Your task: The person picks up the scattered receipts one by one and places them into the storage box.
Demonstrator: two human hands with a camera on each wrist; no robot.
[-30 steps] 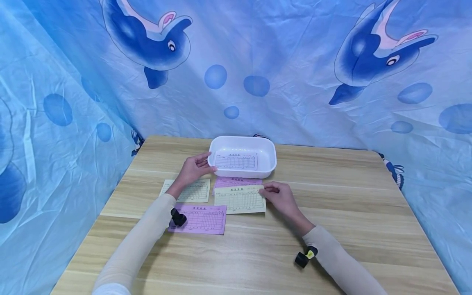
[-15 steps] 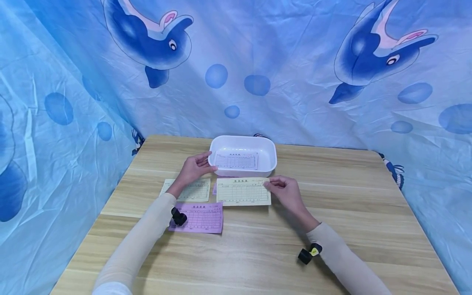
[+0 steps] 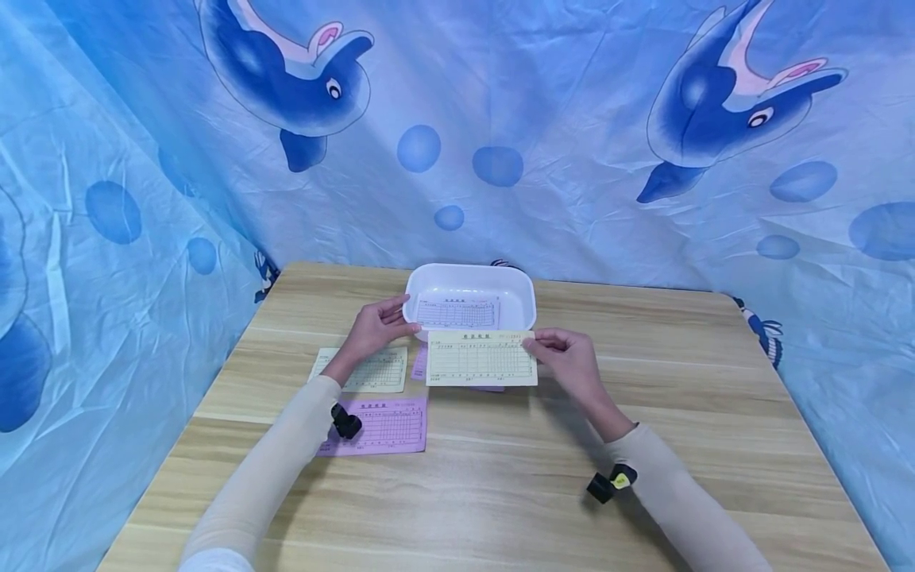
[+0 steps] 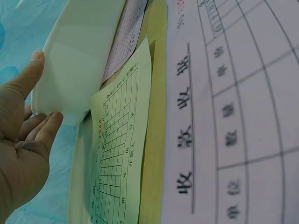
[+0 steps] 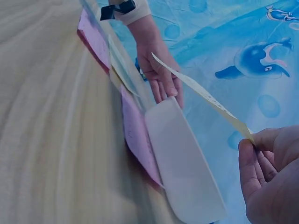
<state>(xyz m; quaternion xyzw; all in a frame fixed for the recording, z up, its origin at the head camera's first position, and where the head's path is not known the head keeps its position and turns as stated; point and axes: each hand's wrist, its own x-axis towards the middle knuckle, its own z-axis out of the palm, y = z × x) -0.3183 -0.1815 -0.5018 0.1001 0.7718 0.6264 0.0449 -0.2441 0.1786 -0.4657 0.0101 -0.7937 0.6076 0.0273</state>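
From the head camera, the right hand pinches the right edge of a yellow slip between thumb and fingers. The slip is lifted off the table and hangs just in front of the white tray. The left hand rests against the left end of the tray, with its fingers nearly straight and touching the rim. A white slip lies flat inside the tray. Under the left wrist lies a second yellow slip. A pink slip lies nearer the person, and the edge of another pink slip peeks out from behind the held one. A blue curtain with dolphins hangs behind the table.

From the left wrist camera, the left hand is open, with thumb and fingers spread and touching the tray wall. The second yellow slip lies flat beside the tray. A pink slip shows past it, with its far end against the tray. The near pink slip fills the right side, very close to the lens.

From the right wrist camera, the right hand grips one end of the yellow slip, which is up in the air above the tray. The left hand touches the far end of the tray. A pink slip lies on the table beside the tray.
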